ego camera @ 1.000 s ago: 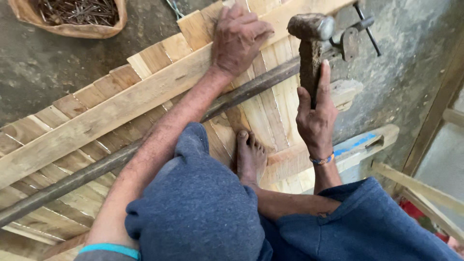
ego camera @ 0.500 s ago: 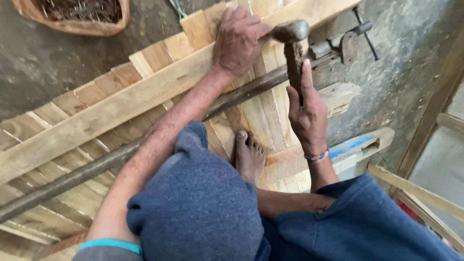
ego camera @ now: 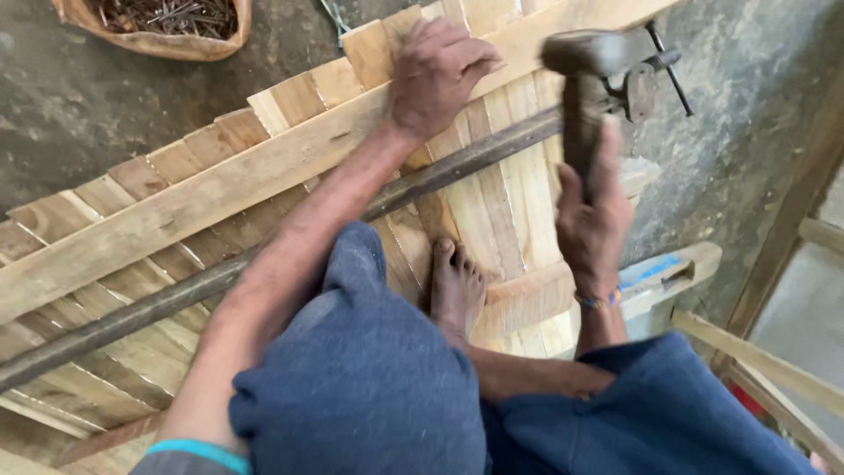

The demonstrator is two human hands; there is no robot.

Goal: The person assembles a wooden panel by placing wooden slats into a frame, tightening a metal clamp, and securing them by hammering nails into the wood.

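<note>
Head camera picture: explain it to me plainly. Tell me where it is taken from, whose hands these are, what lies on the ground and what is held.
There is no machine here. The view comes from a camera worn on a person's head, looking down at their own arms, knees and one bare foot.

The right hand grips the handle of a hammer, its dark head raised above the wood. The left hand presses on a long wooden batten, fingers curled together at its upper edge; whether they pinch a nail I cannot tell.

The batten lies across a panel of wooden slats on a grey concrete floor. A dark metal bar lies slantwise over the slats. At the top left sits a basket of nails.
</note>
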